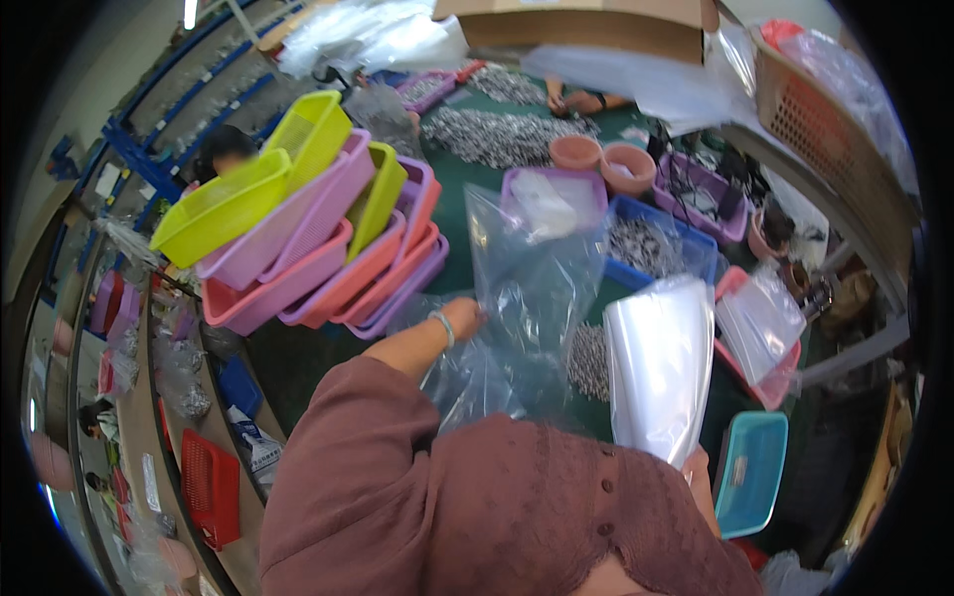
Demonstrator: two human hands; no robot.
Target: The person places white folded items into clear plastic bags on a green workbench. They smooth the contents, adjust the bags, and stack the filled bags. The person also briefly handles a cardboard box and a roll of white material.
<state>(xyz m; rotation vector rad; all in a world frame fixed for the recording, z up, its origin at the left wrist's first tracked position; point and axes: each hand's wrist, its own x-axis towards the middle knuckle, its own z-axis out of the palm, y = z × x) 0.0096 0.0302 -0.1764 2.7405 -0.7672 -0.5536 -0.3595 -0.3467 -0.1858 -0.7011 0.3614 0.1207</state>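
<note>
Clear plastic bag (537, 288) left of blue basket (624, 273), edge pinched in left hand (464, 318). Folded plastic sheets (658, 368) on blue basket's near side; right hand (699, 475) at their lower end, partly hidden, grip cannot be told. Hands well apart. Stacked baskets (278, 233) well left of blue basket.

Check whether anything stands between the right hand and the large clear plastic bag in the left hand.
Yes: the glossy whitish translucent plastic stack stands between them in this view, the partly hidden right hand at its lower end. Nothing visible separates the left hand from the clear bag.
</note>
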